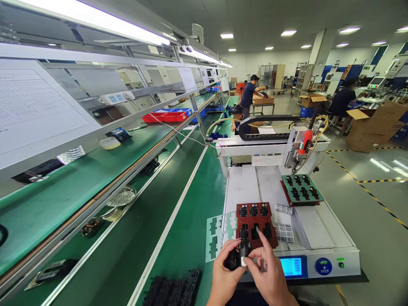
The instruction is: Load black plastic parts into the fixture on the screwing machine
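The left hand (223, 274) curls its thumb and fingers round a dark, ribbed black part (244, 244), while the right hand (267, 272) pinches a small, smooth white piece (244, 261) against its near end, index finger stretched forward. Below and left of the hands, a clump of matte, knobbly black mouldings (174, 289), too tangled to count, lies on the smooth green bench (188, 238). Just beyond the fingertips sits one flat red fixture (254, 221), with three black parts in its far row and two dark recesses visible in its near row; a pale, thin plate (210, 238) with cut-outs lies at its left, and two white, gridded trays (284, 233) at its right. To the right of the hands, the white metal machine (318, 248) carries one lit blue screen (291, 267), one round blue label (323, 266) and one green button (341, 265). Farther forward and right, a green-topped fixture (301, 186) bears six black parts beneath one red tool (306, 142). Off to the left, past an aluminium rail (167, 231), a green shelf runs away with red bins (164, 116). Farthest ahead, three people are in a bright room, with brown cardboard boxes (372, 127) on the right and black-and-yellow tape (347, 170) on the glossy floor.
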Demonstrator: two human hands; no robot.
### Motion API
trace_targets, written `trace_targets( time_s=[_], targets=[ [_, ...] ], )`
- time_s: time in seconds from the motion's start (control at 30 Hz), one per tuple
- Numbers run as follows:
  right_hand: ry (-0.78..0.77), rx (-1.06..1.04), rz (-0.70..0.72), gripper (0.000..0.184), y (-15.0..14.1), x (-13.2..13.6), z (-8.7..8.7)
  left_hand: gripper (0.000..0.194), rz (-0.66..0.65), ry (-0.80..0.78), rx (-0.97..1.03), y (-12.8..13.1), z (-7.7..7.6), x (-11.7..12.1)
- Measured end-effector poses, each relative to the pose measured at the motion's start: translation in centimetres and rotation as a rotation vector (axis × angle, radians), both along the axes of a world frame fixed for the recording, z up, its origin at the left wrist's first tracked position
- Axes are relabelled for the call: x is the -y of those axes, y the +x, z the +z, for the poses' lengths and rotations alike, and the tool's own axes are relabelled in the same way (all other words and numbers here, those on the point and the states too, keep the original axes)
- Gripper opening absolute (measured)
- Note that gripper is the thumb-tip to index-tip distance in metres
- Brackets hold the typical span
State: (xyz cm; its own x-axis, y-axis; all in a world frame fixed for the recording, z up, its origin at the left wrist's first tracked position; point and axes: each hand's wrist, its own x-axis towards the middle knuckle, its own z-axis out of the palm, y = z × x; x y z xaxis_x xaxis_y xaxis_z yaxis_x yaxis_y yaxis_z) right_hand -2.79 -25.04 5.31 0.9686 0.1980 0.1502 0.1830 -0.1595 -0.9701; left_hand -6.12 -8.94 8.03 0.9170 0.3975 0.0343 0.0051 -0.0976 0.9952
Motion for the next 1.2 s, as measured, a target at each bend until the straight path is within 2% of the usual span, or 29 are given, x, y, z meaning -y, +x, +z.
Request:
trace_targets(
  time_s=[0.1,0.23,0.3,0.37,0.43,0.53,0.6,0.7,0.8,0.83,0.93,1.0,1.1,1.2],
  targets=[
    [-0.042,0.068,-0.057,0.079,0.2,0.3,-0.3,0.051,0.002,-0.023,-0.013,-0.3,0.0,-0.2],
    [-0.069,-0.057,0.098,0.097,0.7,-0.2,-0.2,0.04,-0.06,0.084,0.064,-0.7,-0.5,-0.1],
    [-0.106,-0.06,0.142,0.097,0.9,-0.9,-0.4,0.037,-0.076,0.138,0.091,-0.7,-1.0,-0.2],
    [-0.115,-0.081,0.184,0.094,1.3,-1.6,-1.0,0.037,-0.032,0.13,0.068,-0.7,-1.8,-0.5],
    [-0.061,-0.112,0.213,0.088,2.2,-2.2,-2.3,0.044,0.064,0.004,-0.027,-0.7,-2.7,-1.2],
    [-0.001,-0.065,0.103,0.079,4.2,-2.9,-5.0,0.072,0.167,-0.392,-0.203,-1.2,-4.4,-2.6],
    [-0.029,-0.002,0.025,0.077,5.4,-3.6,-6.8,0.092,0.127,-0.628,-0.248,-2.1,-5.3,-3.6],
    [-0.019,0.026,0.029,0.067,6.7,-4.6,-8.2,0.118,0.015,-0.797,-0.204,-3.6,-5.9,-4.8],
    [0.034,0.003,-0.001,0.051,7.4,-5.0,-7.1,0.123,-0.082,-0.887,-0.134,-4.2,-5.8,-5.3],
    [0.075,-0.022,-0.034,0.052,7.6,-4.8,-6.2,0.116,-0.109,-0.906,-0.129,-4.1,-5.8,-5.3],
    [0.304,-0.175,-0.108,0.07,7.9,-3.9,-2.8,0.077,-0.171,-0.897,-0.167,-3.3,-5.9,-5.0],
    [0.464,-0.308,-0.076,0.077,7.7,-3.2,-0.8,0.064,-0.21,-0.85,-0.203,-2.5,-6.4,-4.3],
    [0.596,-0.466,0.024,0.077,6.7,-2.5,1.0,0.073,-0.236,-0.767,-0.235,-1.6,-7.4,-3.0],
    [0.635,-0.524,0.141,0.069,5.3,-2.1,1.5,0.08,-0.219,-0.698,-0.284,-1.0,-8.4,-1.8]
  ],
)
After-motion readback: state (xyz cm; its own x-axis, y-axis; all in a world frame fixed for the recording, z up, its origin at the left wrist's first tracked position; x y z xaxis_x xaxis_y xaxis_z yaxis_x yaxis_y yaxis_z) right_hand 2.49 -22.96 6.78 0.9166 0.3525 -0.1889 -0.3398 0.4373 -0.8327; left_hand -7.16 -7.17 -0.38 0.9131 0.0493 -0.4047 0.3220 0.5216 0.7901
